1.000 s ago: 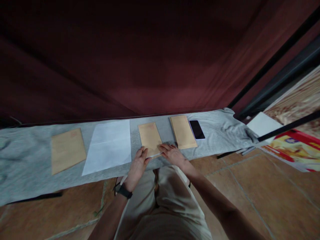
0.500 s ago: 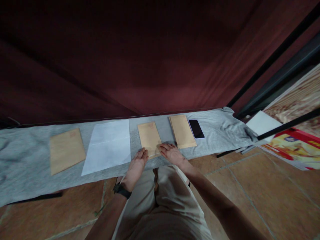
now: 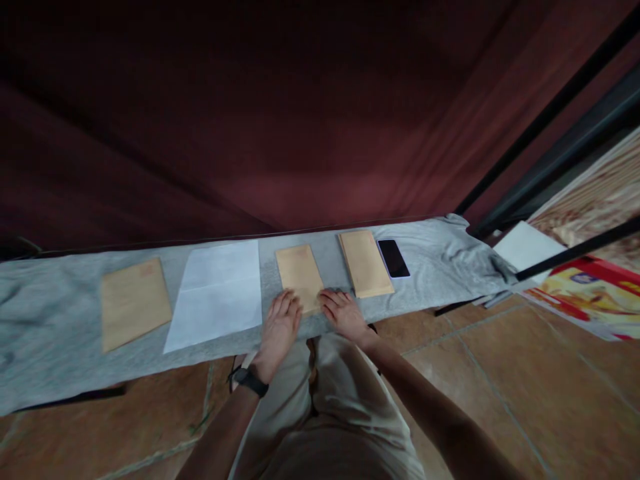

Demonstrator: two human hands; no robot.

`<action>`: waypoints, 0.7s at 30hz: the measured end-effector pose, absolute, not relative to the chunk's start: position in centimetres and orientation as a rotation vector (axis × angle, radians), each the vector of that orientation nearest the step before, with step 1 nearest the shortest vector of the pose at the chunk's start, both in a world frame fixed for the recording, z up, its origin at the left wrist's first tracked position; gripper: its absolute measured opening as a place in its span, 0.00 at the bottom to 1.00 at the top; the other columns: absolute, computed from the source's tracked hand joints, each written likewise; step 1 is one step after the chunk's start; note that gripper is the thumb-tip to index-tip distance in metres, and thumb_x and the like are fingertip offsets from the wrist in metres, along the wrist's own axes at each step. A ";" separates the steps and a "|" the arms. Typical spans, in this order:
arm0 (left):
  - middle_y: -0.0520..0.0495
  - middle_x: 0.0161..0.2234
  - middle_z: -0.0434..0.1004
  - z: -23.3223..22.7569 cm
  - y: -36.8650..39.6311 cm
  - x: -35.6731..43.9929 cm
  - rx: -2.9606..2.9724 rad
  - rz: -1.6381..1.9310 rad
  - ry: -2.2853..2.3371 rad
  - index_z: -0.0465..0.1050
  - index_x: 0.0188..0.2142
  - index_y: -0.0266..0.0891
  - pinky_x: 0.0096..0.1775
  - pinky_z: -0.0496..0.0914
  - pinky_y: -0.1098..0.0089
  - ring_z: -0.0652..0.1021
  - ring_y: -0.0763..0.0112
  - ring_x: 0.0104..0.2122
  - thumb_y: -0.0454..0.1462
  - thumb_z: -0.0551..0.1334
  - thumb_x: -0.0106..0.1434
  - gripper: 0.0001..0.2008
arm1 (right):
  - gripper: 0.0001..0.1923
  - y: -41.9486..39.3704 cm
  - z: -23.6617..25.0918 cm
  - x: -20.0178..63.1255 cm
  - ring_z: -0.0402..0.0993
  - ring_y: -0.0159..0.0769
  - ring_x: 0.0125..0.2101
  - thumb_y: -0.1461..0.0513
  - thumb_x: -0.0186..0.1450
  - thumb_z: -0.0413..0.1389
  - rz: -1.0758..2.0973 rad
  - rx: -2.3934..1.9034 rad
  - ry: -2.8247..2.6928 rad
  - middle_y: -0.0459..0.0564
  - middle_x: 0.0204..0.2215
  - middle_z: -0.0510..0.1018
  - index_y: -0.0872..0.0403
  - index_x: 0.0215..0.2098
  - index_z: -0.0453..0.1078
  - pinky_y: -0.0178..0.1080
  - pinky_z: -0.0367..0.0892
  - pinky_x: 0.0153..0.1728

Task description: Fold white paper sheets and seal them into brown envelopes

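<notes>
Left hand: the left hand lies flat with fingers spread, grasping nothing; its fingertips touch the near left corner of the middle envelope.
Right hand: the right hand is also flat and loose, palm down, holding nothing; its fingers rest at the near right corner of the same envelope.
Middle envelope: brown, lying flat on the grey cloth, just ahead of both hands and between them.
Watch: a dark watch sits on the left wrist.
White sheet: a white sheet of paper lies just to the left of the left hand, apart from it.
Far left envelope: another brown envelope lies well beyond the sheet, further left.
Right envelope: a third brown envelope lies just ahead and to the right of the right hand, not touched.
Phone: a dark phone lies beside that envelope, on its far right side.
Floor: brown tiles below the hands.
</notes>
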State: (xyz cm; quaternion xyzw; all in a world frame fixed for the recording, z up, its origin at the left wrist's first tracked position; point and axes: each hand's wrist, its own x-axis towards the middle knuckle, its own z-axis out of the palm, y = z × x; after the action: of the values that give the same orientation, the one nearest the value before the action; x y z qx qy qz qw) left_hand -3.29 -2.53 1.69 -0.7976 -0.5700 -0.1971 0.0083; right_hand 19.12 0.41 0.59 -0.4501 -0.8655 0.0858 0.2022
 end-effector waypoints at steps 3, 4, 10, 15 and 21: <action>0.34 0.68 0.63 2.3 -0.3 -1.6 -2.511 -0.637 -1.763 0.67 0.63 0.31 0.68 0.60 0.50 0.62 0.53 0.69 0.39 0.47 0.74 0.24 | 0.19 0.1 0.3 18.9 0.72 0.43 0.54 0.62 0.75 0.50 0.244 -1.285 -2.374 0.52 0.62 0.74 0.51 0.62 0.69 0.48 0.62 0.54; 0.34 0.70 0.60 2.5 0.7 -1.1 -2.525 -0.622 -1.759 0.64 0.65 0.30 0.68 0.59 0.51 0.59 0.53 0.70 0.40 0.47 0.74 0.25 | 0.19 0.1 0.3 18.9 0.72 0.43 0.54 0.62 0.75 0.50 0.247 -1.290 -2.364 0.52 0.62 0.74 0.51 0.62 0.69 0.47 0.62 0.54; 0.35 0.72 0.56 2.1 8.4 -1.6 -2.551 -0.509 -1.827 0.56 0.70 0.30 0.70 0.54 0.52 0.55 0.56 0.72 0.44 0.43 0.75 0.30 | 0.19 0.2 0.4 18.8 0.72 0.43 0.53 0.62 0.73 0.53 0.258 -1.283 -2.364 0.53 0.60 0.75 0.51 0.61 0.71 0.46 0.61 0.53; 0.39 0.70 0.60 0.8 12.6 -3.6 -2.583 -0.446 -1.850 0.58 0.70 0.36 0.70 0.53 0.53 0.58 0.58 0.71 0.46 0.43 0.75 0.30 | 0.18 0.0 0.4 18.7 0.72 0.43 0.52 0.62 0.72 0.54 0.259 -1.272 -2.344 0.53 0.59 0.76 0.51 0.60 0.71 0.46 0.62 0.53; 0.41 0.71 0.60 0.2 14.6 -3.7 -2.649 -0.395 -1.804 0.57 0.71 0.40 0.69 0.51 0.46 0.58 0.56 0.71 0.46 0.43 0.74 0.30 | 0.20 0.0 0.8 18.6 0.72 0.45 0.53 0.62 0.71 0.54 0.319 -1.276 -2.342 0.53 0.59 0.76 0.51 0.61 0.71 0.48 0.64 0.54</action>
State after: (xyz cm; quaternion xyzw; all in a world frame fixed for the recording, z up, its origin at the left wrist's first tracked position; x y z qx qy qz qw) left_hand -3.65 14.64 0.17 -0.8196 -0.5581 -0.1221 -0.0438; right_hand 18.63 0.04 0.78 -0.4627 -0.8494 0.1159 0.2259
